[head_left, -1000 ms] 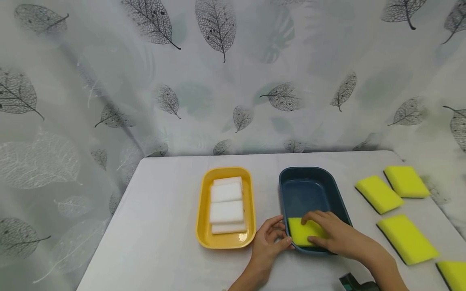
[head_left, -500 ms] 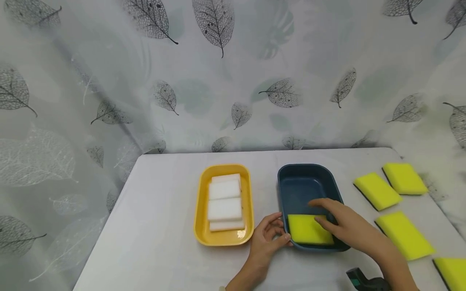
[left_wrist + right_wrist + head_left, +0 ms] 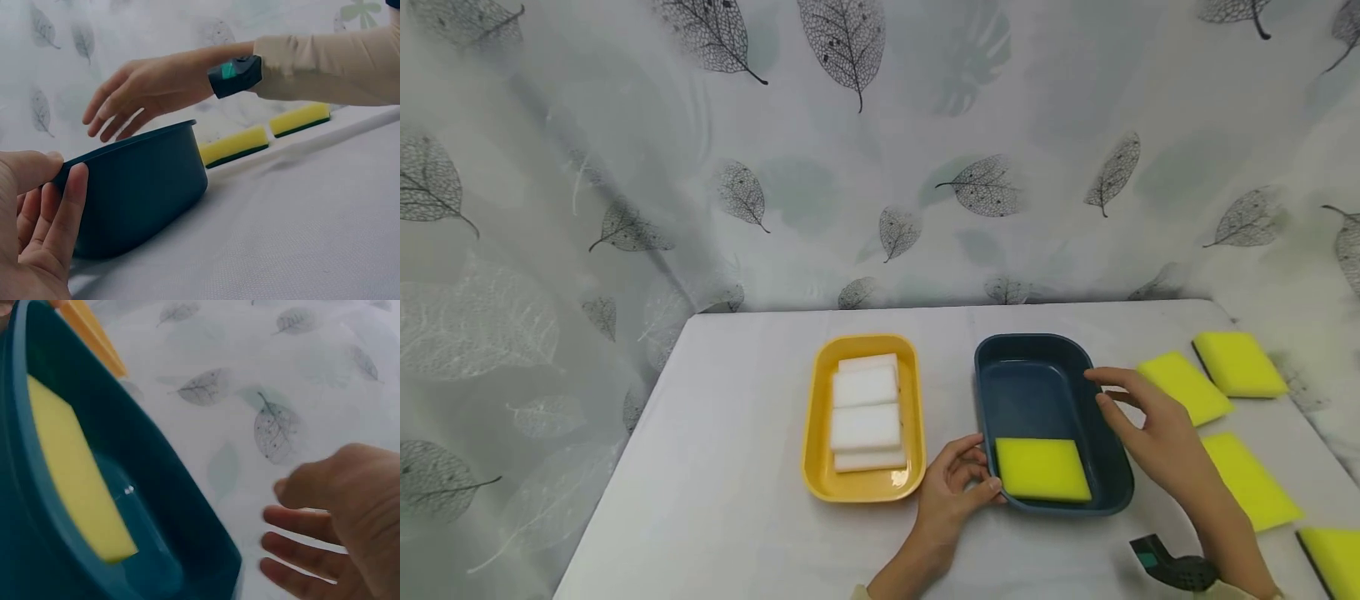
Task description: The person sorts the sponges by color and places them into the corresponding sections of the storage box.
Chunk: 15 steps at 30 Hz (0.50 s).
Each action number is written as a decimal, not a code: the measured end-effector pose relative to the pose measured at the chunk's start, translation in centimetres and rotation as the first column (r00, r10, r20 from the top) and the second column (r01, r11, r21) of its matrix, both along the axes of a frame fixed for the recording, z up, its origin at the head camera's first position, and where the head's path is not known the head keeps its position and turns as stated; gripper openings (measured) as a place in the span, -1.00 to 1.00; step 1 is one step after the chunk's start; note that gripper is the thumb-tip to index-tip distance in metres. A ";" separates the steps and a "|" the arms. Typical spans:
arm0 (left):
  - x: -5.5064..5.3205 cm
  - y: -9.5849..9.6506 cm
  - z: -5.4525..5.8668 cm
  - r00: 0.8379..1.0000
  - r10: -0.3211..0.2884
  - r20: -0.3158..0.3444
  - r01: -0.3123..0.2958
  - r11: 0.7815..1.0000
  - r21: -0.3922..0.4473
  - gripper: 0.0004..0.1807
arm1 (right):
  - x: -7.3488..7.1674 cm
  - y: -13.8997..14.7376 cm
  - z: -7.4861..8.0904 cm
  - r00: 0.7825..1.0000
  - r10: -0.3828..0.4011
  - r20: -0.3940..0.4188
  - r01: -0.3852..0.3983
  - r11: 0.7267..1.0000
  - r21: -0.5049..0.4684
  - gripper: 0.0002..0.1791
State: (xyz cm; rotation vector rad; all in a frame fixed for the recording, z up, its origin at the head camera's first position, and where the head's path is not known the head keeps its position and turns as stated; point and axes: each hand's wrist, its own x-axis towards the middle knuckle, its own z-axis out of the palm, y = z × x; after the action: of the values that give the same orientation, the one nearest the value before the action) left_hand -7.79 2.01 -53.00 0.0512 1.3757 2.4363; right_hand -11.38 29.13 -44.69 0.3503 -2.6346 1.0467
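A dark blue tray (image 3: 1030, 392) stands on the white table, with one yellow sponge (image 3: 1042, 471) lying flat in its near end. My left hand (image 3: 951, 504) pinches the tray's near left rim; the left wrist view shows the thumb (image 3: 31, 170) at the rim and fingers against the outer wall. Just beyond the tray's right rim hovers my right hand (image 3: 1157, 425), fingers loosely bent and nothing between them. In the right wrist view that hand (image 3: 337, 519) is apart from the tray wall, and the sponge (image 3: 75, 475) leans along the tray's end.
Left of the blue tray is a yellow tray (image 3: 811, 433) holding several white sponges (image 3: 865, 427). More yellow sponges with dark undersides lie on the right: a far one (image 3: 1240, 364), a middle one (image 3: 1251, 483), a near one (image 3: 1333, 558). A leaf-patterned curtain (image 3: 820, 200) hangs behind the table.
My right hand has let go of the yellow sponge in the blue tray, risen from it and moved right past the rim. My left hand stays on the tray.
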 end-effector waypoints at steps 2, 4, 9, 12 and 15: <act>-0.1 0.0 0.1 1.000 -0.007 -0.005 0.007 1.000 0.001 -0.28 | -0.2 0.1 -0.3 0.997 -0.054 -0.056 0.051 0.998 -0.044 -0.56; -0.3 -0.1 0.1 1.000 -0.014 -0.006 0.014 1.000 0.000 -0.28 | -0.4 0.2 -0.7 0.989 -0.123 -0.087 0.117 0.991 -0.067 -0.56; -0.5 -0.1 0.1 1.000 -0.014 -0.026 0.014 1.000 -0.003 -0.28 | -1.2 1.5 -1.5 0.957 -0.283 -0.065 0.280 0.959 -0.047 -0.56; -0.4 0.0 0.1 1.000 -0.004 -0.025 0.004 1.000 -0.006 -0.29 | -1.8 3.1 -1.9 0.946 -0.320 -0.054 0.320 0.948 -0.008 -0.54; 0.1 -0.1 -0.1 1.000 0.004 0.006 -0.004 1.000 -0.016 -0.29 | -2.2 4.6 -2.7 0.944 -0.330 -0.001 0.329 0.941 0.083 -0.50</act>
State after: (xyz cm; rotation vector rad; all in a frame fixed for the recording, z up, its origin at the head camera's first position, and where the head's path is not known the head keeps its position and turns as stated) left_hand -7.72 1.91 -53.11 0.0363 1.3938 2.4267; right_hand -13.61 33.75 -47.38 -0.0829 -2.6295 0.8348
